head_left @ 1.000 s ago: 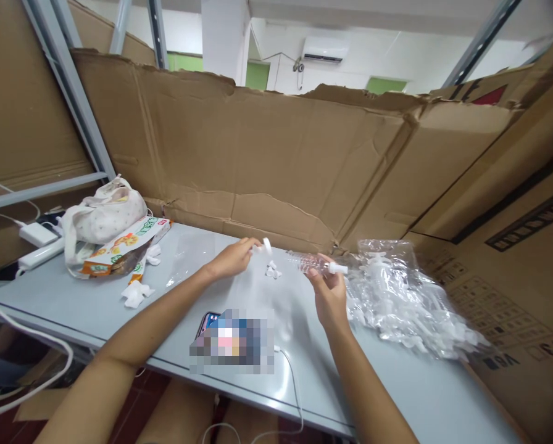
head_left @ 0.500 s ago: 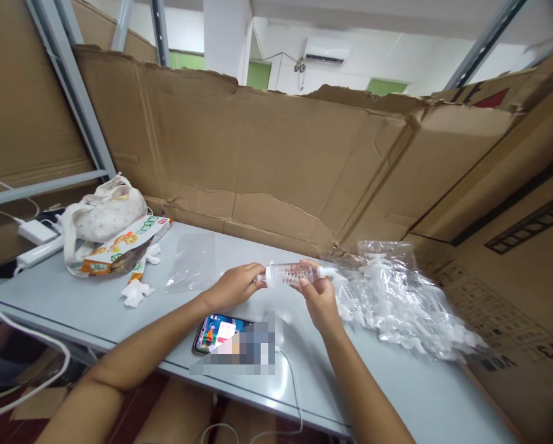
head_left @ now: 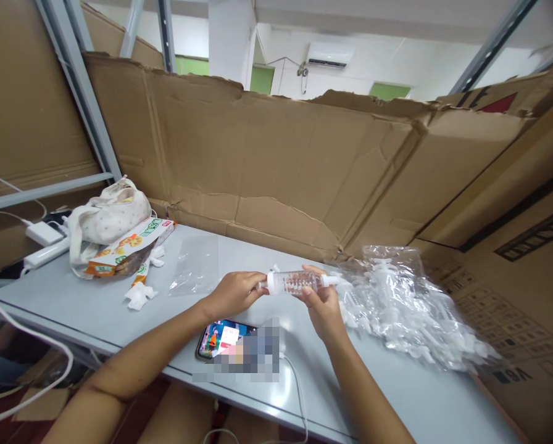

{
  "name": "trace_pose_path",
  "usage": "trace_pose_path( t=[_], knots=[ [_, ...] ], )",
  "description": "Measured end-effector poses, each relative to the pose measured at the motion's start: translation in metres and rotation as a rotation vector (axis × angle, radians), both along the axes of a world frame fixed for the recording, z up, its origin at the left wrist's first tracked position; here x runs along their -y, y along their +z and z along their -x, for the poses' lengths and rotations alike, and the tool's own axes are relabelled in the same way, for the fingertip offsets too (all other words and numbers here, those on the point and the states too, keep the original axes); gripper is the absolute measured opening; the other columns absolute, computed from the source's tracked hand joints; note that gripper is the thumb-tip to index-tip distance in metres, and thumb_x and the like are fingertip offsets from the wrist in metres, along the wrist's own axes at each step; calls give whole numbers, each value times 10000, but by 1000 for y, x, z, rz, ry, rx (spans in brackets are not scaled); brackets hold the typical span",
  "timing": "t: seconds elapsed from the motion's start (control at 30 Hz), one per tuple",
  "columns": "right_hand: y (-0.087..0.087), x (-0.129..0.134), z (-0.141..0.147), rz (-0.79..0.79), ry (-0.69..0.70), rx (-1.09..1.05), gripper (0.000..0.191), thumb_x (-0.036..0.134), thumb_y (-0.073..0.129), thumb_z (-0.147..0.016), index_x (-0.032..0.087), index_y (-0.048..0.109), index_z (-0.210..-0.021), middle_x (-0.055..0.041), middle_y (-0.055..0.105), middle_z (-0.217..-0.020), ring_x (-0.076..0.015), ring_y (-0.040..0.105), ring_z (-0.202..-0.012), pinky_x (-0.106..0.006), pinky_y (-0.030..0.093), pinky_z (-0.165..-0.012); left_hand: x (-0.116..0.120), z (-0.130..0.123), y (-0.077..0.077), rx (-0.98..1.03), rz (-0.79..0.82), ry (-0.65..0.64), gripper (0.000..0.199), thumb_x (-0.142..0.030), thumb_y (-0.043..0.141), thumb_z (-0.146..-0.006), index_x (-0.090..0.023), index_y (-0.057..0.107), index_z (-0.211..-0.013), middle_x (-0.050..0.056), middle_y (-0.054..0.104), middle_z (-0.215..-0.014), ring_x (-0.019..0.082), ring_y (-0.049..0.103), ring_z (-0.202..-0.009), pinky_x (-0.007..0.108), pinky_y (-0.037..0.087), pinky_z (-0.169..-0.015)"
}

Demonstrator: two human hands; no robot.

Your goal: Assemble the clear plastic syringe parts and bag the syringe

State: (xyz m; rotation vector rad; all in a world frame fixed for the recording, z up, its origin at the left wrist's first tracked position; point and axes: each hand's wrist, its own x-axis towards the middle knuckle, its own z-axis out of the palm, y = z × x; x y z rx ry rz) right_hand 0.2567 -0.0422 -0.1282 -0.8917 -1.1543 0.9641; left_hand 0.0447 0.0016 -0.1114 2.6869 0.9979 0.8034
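Bottle (head_left: 284,282) is held sideways between left hand (head_left: 234,291) and right hand (head_left: 325,306).

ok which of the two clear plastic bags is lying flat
The left bag, between the printed packet and the left hand; the right bag bulges with white pieces.

The clear cylindrical plastic bottle (head_left: 286,283) looks glossy. The bulging transparent plastic bag (head_left: 410,317) is shiny and crinkled.
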Motion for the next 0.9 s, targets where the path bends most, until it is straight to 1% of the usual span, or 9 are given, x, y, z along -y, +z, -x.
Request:
trace_pose_path(
  t=[0.07,0.17,0.3,0.43,0.53,0.6,0.7,0.83,0.9],
  knots=[
    [2,2,2,7,21,-36,451,376,720,-695,252,515,-1077,-27,623,-922,-203,623,-850,-392,551,-740,2,-1,-2,9,-63,-11,177,-249,479,-905,-194,590,-1033,40,692,-1034,190,652,-924,286,495,-793],
    [5,4,5,7,10,-94,363,368,756,-665,240,538,-927,6,609,-839,-173,624,-755,-372,573,-675,5,-4,-5,65,-241,5,190,-209,444,-910,-165,587,-1027,62,689,-1058,193,653,-932,298,500,-798],
    [8,6,11,69,-17,-188,315,385,752,-679,213,496,-746,41,578,-714,-145,629,-656,-348,587,-607,7,-7,-3,26,-491,48,235,-152,372,-930,-132,589,-1017,96,679,-1091,179,669,-822,293,504,-671],
    [9,6,15,116,2,-227,314,371,760,-680,197,502,-726,47,587,-675,-137,643,-644,-311,586,-602,7,-7,1,-18,-542,-2,249,-170,357,-951,-137,595,-1017,97,682,-1078,167,672,-812,281,499,-633],
    [7,6,16,111,-3,-300,308,362,765,-680,205,544,-826,38,635,-741,-134,656,-688,-284,580,-619,6,-8,2,-16,-557,-29,250,-141,348,-941,-129,582,-1029,101,678,-1073,176,669,-880,285,511,-661],
    [5,6,17,109,-4,-344,352,364,754,-697,226,559,-956,13,674,-862,-142,666,-771,-274,574,-649,6,-9,1,-31,-544,-27,229,-146,363,-933,-123,576,-1014,105,681,-1048,190,666,-887,298,516,-674],
    [3,7,18,88,32,-340,428,343,744,-716,255,542,-1083,-23,688,-1011,-154,661,-901,-274,558,-731,4,-7,1,-54,-429,-34,193,-190,406,-921,-121,571,-993,101,689,-958,205,660,-850,317,515,-697],
    [3,8,15,60,131,-306,411,329,750,-713,271,548,-1066,-27,704,-1005,-169,670,-900,-299,549,-752,6,-1,8,-41,-210,-102,188,-256,442,-920,-142,580,-978,78,678,-917,203,639,-853,305,487,-736],
    [5,10,13,10,186,-281,410,340,756,-706,277,552,-1056,-35,703,-1030,-192,668,-925,-334,545,-770,8,2,14,-2,-61,-139,196,-295,468,-912,-152,593,-959,61,671,-877,188,627,-809,283,469,-717]
  ],
)
